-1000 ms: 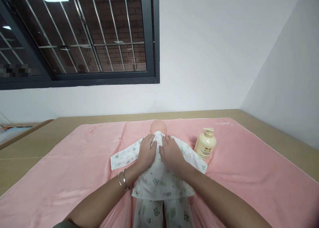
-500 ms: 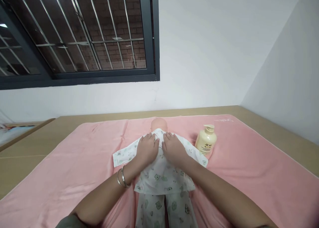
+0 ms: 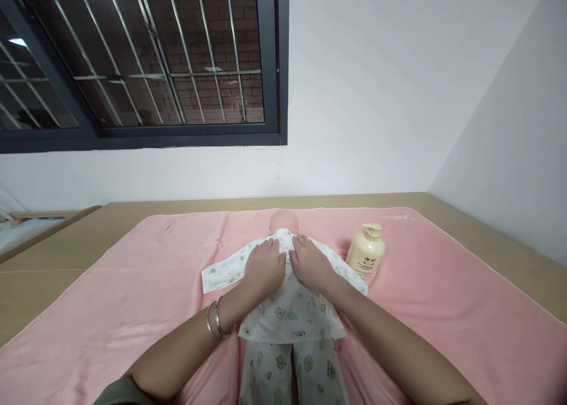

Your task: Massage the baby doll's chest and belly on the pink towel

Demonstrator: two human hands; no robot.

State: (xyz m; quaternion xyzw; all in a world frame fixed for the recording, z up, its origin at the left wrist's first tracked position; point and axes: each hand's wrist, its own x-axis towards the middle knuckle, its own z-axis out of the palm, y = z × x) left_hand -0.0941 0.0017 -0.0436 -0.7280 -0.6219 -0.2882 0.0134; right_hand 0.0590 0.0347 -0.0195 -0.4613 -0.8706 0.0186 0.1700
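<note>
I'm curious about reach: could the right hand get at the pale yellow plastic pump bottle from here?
Probably yes: the right hand rests on the white printed fabric top, and only one flat sleeve lies between hand and bottle.

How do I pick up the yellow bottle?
I'd grip the bottle around its rounded body, coming from the right. It sits pump end up, with open blanket on that side, while a sleeve lies close on its left. The pump looks narrow and might press down.
</note>
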